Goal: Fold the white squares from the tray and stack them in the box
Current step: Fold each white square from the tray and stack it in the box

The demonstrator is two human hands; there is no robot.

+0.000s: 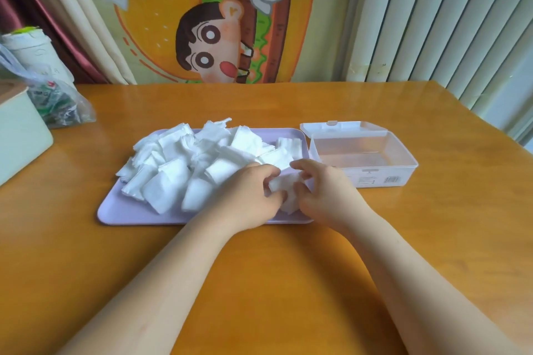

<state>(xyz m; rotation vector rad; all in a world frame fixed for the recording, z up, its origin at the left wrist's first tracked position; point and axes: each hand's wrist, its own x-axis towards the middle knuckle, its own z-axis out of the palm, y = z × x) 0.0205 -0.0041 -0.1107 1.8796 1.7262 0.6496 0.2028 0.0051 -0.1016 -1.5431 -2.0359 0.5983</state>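
Left forearm (pixel 161 268), right forearm (pixel 403 262) bare up to frame edge; left hand (pixel 249 192), right hand (pixel 327 192) bare likewise.

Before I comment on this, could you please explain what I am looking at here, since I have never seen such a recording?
There is no machine here: a person works with bare hands, and the single picture comes from a camera worn on their head, looking forward and down. Their left hand and right hand reach in from below and together pinch one white square over the near right part of the lilac tray. A loose pile of squares lies on the tray. Right of it stands a clear box, its lid open, with nothing white visible inside. Everything rests on a wooden table; a plastic bag lies at its far left.
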